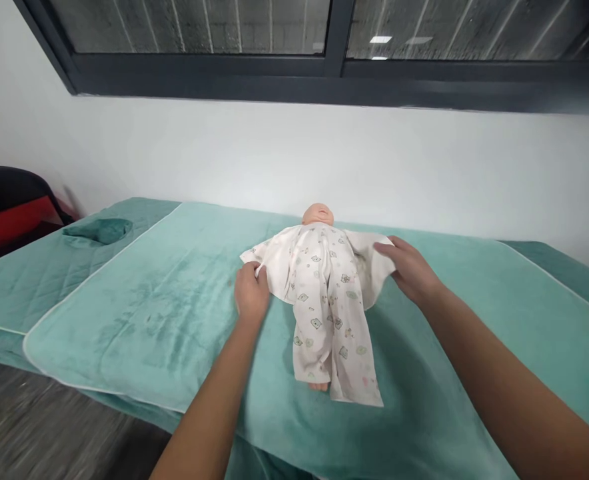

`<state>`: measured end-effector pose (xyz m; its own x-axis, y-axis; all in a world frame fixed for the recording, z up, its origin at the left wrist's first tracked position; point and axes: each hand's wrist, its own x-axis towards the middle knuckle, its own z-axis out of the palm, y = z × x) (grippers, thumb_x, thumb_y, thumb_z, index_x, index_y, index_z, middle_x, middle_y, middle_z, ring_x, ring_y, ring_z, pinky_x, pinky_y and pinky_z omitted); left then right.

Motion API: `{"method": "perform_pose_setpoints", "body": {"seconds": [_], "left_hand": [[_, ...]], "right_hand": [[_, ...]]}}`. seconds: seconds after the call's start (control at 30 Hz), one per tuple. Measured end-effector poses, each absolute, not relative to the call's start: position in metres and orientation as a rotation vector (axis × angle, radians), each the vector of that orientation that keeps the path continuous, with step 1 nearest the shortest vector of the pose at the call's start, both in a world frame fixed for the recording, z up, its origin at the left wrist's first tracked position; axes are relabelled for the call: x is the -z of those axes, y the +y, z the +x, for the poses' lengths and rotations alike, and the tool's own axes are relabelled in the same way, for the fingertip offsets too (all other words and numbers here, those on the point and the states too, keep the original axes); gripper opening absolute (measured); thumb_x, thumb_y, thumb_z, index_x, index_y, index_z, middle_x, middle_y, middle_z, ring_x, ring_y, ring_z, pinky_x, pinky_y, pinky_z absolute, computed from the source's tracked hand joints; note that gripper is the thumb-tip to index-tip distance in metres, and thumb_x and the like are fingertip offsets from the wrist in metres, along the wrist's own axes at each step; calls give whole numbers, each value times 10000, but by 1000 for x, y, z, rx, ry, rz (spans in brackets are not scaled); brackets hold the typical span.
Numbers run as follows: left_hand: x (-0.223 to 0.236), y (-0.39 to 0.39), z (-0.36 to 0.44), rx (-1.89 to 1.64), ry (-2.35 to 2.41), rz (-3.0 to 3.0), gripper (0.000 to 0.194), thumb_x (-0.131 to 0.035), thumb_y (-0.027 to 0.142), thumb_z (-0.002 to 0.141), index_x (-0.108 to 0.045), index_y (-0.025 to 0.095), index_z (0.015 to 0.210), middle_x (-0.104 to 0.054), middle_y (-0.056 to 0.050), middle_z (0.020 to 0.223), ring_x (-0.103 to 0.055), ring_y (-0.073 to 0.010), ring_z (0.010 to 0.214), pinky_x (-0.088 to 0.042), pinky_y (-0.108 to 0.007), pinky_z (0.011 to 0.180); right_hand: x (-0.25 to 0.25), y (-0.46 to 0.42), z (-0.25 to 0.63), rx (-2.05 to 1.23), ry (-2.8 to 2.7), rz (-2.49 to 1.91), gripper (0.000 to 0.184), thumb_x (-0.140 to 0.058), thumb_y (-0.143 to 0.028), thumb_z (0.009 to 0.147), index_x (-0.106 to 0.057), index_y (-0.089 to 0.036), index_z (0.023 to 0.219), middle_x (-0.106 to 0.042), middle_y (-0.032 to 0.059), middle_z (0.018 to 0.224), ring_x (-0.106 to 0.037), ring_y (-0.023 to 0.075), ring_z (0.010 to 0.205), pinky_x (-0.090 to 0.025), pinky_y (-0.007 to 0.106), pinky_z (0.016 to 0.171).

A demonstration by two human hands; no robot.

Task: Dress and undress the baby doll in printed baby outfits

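A baby doll lies on its back, its head (318, 213) toward the wall and a bit of foot (318, 386) showing below. Over its body is a white baby romper (324, 287) with small printed leaf-like figures, its legs spread toward me. My left hand (252, 290) pinches the romper's edge near the sleeve on the left. On the other side my right hand (407, 267) grips the raised edge of the cloth, thumb on top, holding it out from the doll. The doll's arms are hidden under the fabric.
A teal padded cover (139, 300) with white piping spreads over the bed. The bed has a face hole (99, 230) at the left end. A black and red chair or bag (14, 217) stands at far left. Behind the bed are a white wall (199, 153) and a dark-framed window (199, 73).
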<state>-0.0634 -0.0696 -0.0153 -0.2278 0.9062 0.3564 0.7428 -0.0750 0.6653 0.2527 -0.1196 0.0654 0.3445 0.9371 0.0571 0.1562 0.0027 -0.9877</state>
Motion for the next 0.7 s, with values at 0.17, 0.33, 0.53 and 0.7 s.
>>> {"method": "perform_pose_setpoints", "body": {"seconds": [0.17, 0.33, 0.53, 0.7], "left_hand": [[-16, -67, -48, -1419, 1438, 1645, 172, -483, 353, 926, -561, 208, 977, -649, -33, 993, -583, -180, 864, -464, -288, 803], [-51, -88, 0, -1282, 1122, 1930, 117, -470, 306, 948, -534, 225, 1002, -653, -49, 1143, -596, -197, 1073, -454, -322, 936], [-46, -104, 16, -976, 881, 2333, 98, -516, 259, 938, -604, 218, 952, -598, -98, 1375, -497, -270, 1327, -365, -453, 1091], [-43, -54, 4, -1217, 1172, 1751, 215, -447, 257, 959, -631, 219, 1063, -709, -66, 1119, -661, -192, 974, -510, -348, 884]], "right_hand": [[-114, -118, 217, -935, -1796, -1470, 281, -704, -490, 739, -674, -232, 846, -679, 24, 870, -588, 198, 774, -431, 299, 649], [-114, -92, 225, -855, -1903, -1626, 410, -528, -589, 874, -652, -218, 751, -688, 43, 779, -595, 188, 710, -423, 315, 678], [-80, -28, 227, -393, -1496, -2033, 407, -514, -575, 863, -537, -225, 657, -663, 88, 724, -581, 226, 694, -385, 346, 673], [-68, 2, 206, -530, -1419, -1807, 192, -599, -403, 752, -610, -212, 741, -670, 45, 775, -584, 205, 737, -401, 321, 689]]}}
